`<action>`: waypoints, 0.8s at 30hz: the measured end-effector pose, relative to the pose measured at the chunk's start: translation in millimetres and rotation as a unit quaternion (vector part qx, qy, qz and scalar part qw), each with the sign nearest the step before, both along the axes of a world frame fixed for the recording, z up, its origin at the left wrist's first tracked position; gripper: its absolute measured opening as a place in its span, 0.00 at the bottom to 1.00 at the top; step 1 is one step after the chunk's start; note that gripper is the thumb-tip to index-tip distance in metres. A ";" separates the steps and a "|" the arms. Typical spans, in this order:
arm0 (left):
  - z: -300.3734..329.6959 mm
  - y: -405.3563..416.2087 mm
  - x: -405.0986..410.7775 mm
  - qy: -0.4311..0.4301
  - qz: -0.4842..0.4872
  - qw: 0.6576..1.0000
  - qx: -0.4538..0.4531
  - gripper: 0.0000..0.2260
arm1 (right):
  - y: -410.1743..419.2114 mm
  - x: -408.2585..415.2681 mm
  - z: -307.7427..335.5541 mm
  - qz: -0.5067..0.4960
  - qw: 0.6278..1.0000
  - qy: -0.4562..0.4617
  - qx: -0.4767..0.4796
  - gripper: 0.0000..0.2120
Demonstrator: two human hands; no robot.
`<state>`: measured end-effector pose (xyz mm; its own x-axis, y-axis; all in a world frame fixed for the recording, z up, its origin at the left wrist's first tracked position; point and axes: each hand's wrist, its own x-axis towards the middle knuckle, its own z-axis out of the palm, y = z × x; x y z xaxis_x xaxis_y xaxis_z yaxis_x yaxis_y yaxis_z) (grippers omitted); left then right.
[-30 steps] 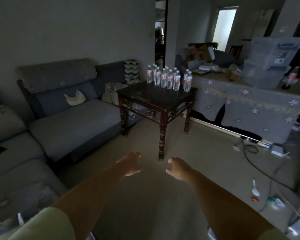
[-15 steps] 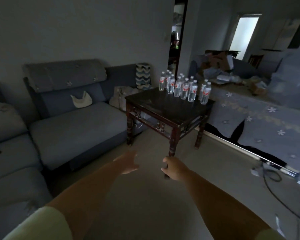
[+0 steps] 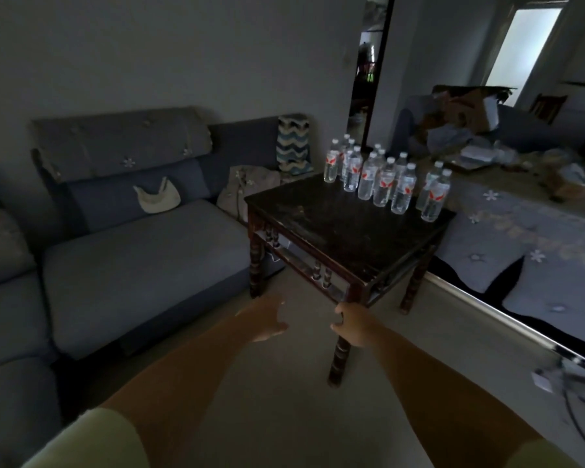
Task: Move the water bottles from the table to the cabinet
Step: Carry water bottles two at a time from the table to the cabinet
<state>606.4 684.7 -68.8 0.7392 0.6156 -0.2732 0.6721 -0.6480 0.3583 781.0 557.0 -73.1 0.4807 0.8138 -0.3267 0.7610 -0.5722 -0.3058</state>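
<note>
In the head view the room is dim. A cluster of clear plastic water bottles (image 3: 385, 179) stands upright along the far edge of a dark wooden tabletop (image 3: 335, 231). Each bottle is a slim cylinder with a white cap and a white label bearing a red mark; any lettering on the labels is too small to read. Most of the bottles crowd close together, and a pair (image 3: 434, 194) stands slightly apart at the far right corner. The tabletop is square, with a worn, mottled sheen, and it rests on turned, ringed legs joined by a rail with small spindles.

Both forearms reach forward from pale yellow-green sleeves (image 3: 92, 440). The left hand (image 3: 267, 319) hangs above the carpet just short of the table, its fingers loosely spread and holding nothing. The right hand (image 3: 355, 324) sits in front of the near table leg with its fingers curled; whether they touch the leg cannot be told, and it carries nothing visible.

To the left is a blue-grey fabric sofa (image 3: 132, 251) with small flower motifs on its headrest cover, a pale curved item (image 3: 156, 199) on its back cushion and a zigzag-patterned cloth (image 3: 293, 146) over its far arm. To the right, a long piece of furniture draped in a grey flower-embroidered cover (image 3: 520, 238) bears cluttered items. The floor is pale carpet (image 3: 284, 400).
</note>
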 end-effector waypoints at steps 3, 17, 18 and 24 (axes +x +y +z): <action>-4.5 27.2 18.3 0.001 -0.007 1.000 -0.002 0.30 | 31.7 13.9 -8.9 -0.001 1.000 0.011 0.000 0.23; 1.1 261.1 107.5 0.017 -0.069 0.997 -0.007 0.28 | 228.0 94.0 -15.0 -0.062 0.998 0.022 0.005 0.20; 5.0 281.0 117.6 0.009 -0.082 0.996 -0.014 0.27 | 242.3 102.0 -12.5 -0.076 0.997 0.020 0.006 0.21; -4.4 363.9 164.6 -0.011 -0.114 0.993 -0.039 0.20 | 304.5 126.5 -19.8 -0.115 0.993 0.038 -0.006 0.20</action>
